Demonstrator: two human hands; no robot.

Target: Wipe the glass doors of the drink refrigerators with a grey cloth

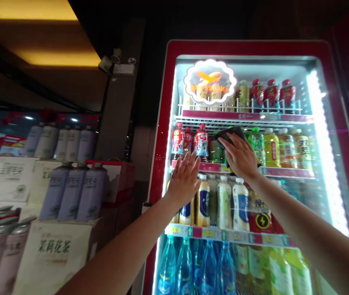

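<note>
A glass-door drinks fridge (288,48) with a red frame stands in front of me, lit inside. My right hand (241,157) presses a dark cloth (233,133) flat against the glass, at the height of the second shelf. The cloth sticks out past the fingertips and beneath the palm. Lower and to the left, my left hand (184,180) has its fingers stretched out and spread at the glass, holding nothing. Whether its whole palm touches the pane I cannot tell. Behind the glass near this hand are red-capped bottles (201,141).
Several shelves of bottles fill the fridge, with blue bottles (185,266) at the bottom. A glowing scalloped sign (210,82) is at the upper left of the door. Left of the fridge stand stacked white boxes (55,258) with purple bottles (92,192) on top. A dark pillar (117,110) rises behind them.
</note>
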